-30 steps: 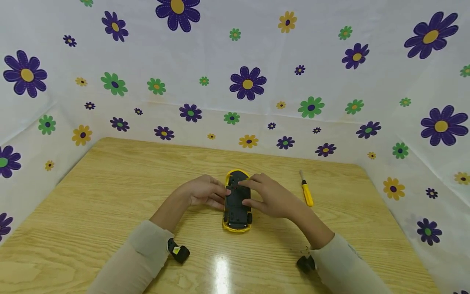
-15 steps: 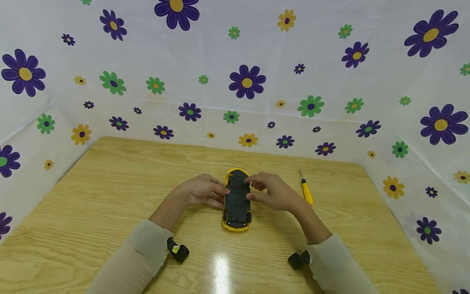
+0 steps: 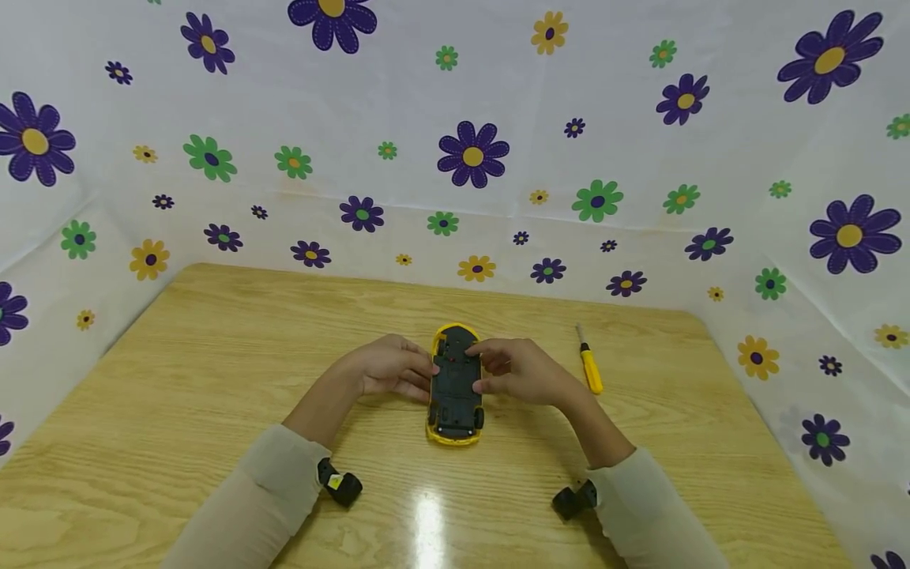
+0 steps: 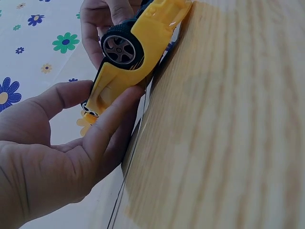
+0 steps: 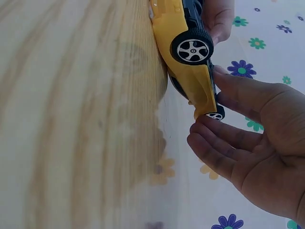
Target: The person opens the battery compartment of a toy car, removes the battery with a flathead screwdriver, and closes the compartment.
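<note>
Toy car (image 3: 456,401) partly behind fingers (image 3: 492,346)

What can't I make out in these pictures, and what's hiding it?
Roof of the yellow toy car: head view, hidden beneath its underside.
One end of the car: both wrist views, cut by the top edge.
Tip shape of the screwdriver: head view, too small.
Part of the left grip: right wrist view, behind the car.
Rest of the sleeves: head view, cut by the bottom edge.
</note>
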A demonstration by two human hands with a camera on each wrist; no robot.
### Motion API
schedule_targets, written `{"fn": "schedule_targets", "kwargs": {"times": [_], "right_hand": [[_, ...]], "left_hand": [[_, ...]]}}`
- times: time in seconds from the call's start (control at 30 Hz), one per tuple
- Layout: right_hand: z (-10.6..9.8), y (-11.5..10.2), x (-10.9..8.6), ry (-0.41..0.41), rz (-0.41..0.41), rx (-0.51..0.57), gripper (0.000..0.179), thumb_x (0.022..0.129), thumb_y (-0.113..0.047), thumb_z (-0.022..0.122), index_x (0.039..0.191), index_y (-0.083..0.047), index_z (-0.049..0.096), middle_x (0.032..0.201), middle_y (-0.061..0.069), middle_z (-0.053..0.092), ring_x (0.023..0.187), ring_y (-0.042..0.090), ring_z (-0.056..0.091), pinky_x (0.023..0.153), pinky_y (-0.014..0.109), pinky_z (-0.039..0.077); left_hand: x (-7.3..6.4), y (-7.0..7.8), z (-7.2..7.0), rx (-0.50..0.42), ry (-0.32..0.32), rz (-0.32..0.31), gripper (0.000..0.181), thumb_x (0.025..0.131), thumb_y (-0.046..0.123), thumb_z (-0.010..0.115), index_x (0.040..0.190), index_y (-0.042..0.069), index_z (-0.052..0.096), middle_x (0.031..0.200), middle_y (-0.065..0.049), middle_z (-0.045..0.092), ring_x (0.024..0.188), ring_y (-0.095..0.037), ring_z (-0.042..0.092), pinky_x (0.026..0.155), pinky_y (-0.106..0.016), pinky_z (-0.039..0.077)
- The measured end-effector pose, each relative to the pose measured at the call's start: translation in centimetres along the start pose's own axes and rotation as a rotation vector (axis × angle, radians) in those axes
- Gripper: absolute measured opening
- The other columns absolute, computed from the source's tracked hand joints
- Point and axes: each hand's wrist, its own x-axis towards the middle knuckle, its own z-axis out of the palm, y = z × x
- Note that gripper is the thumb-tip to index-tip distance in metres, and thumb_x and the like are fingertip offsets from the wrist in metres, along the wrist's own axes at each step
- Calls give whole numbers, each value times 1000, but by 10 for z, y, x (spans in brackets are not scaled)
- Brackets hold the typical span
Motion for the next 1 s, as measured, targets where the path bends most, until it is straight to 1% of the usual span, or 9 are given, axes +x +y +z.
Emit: {"fn": "schedule_targets", "kwargs": {"times": [0.2,0.37,0.63,0.8,0.9,1.0], "right_hand": [[0,-2,0,-7,22,-19,54,89,-25,84,138,-14,66,119,2,68,107,21,66,92,39,59],[1,-6,0,-4,50,-9,52,88,-23,84,136,-14,68,119,3,68,107,21,65,92,39,59],[2,-9,0,-13,87,23,51,88,-19,84,135,-12,67,114,3,69,104,20,66,90,37,60],[2,-8,1,-16,89,42,50,88,-17,84,135,-11,66,115,4,68,104,22,65,89,37,60],[3,-7,1,-15,84,53,49,89,-16,83,134,-11,66,115,4,68,104,22,65,88,37,60],[3,-7,1,-17,80,64,47,89,-14,82,132,-11,65,116,6,67,105,24,65,89,38,60]], "left_hand": [[0,1,0,1,14,-6,17,99,3,62,112,-8,63,133,-29,57,111,-37,66,94,-46,61],[-1,1,0,0,-3,-4,14,98,3,63,108,-7,63,133,-29,57,111,-36,66,95,-47,61],[0,-1,-1,-5,-23,8,18,99,3,64,112,-9,62,128,-28,62,106,-34,69,95,-47,61],[-1,-1,-1,-2,-28,8,19,99,3,64,113,-9,63,128,-28,61,105,-33,69,95,-47,60],[-1,-1,-2,1,-31,8,24,99,3,63,118,-11,61,131,-29,59,107,-33,69,95,-46,60],[-1,-2,-3,-2,-31,5,35,100,3,62,130,-14,56,135,-31,56,111,-35,67,96,-46,60]]}}
